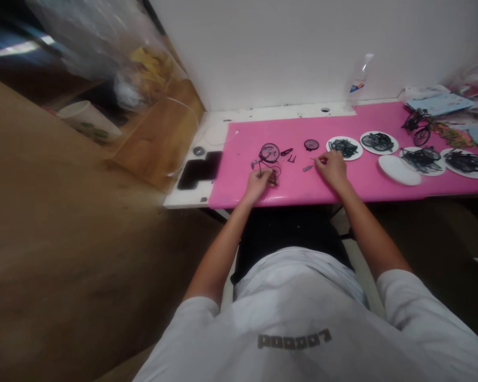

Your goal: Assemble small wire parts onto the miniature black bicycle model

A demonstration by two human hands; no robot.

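My left hand (pixel 258 183) is closed on a small dark model bicycle (pixel 262 157), whose spoked wheel (pixel 270 152) stands out beyond my fingers. Part of its frame is hidden by the hand. To the right, my right hand (pixel 332 167) is pinched on a small thin piece at the fingertips, too small to name. Just left of that hand lies a little grey part (pixel 307 168). A loose dark wheel (pixel 312 144) rests above it. Between the hands are small black parts (pixel 291 158) and a dark elongated part (pixel 287 152).
Plates (pixel 360 154) of dark parts line the right side, with a white lid or plate (pixel 399 170) in front. Another model bicycle (pixel 421 133) stands behind them. A clear bottle (pixel 358 79) is by the wall. Black phones (pixel 199 171) lie left of the pink mat (pixel 247 197).
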